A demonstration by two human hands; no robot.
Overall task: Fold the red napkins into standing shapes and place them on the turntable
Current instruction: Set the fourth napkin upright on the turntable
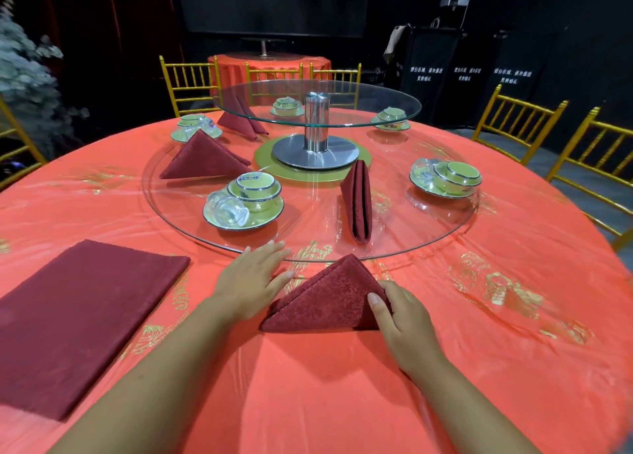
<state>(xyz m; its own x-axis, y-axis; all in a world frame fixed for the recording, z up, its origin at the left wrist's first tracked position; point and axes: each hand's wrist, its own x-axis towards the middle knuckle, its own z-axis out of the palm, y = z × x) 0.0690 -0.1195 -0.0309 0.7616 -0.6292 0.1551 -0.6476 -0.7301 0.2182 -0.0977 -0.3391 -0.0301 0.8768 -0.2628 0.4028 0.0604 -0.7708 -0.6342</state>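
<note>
A dark red napkin (329, 297) folded into a standing triangle sits on the red tablecloth just in front of the glass turntable (394, 241). My left hand (255, 277) rests flat beside its left edge, fingers spread, thumb touching the cloth. My right hand (399, 313) holds the triangle's right corner with thumb on the front face. Three folded napkins stand on the turntable: one upright (358, 200) right of centre, one tent-shaped (202, 159) at the left, one (239, 119) further back. A stack of flat napkins (78, 320) lies at my left.
Green bowl-and-saucer sets with glasses stand on the turntable at near left (245, 201), right (447, 177) and back. A smaller raised glass tier (394, 111) sits on a steel post (315, 124) in the middle. Gold chairs (513, 121) ring the table.
</note>
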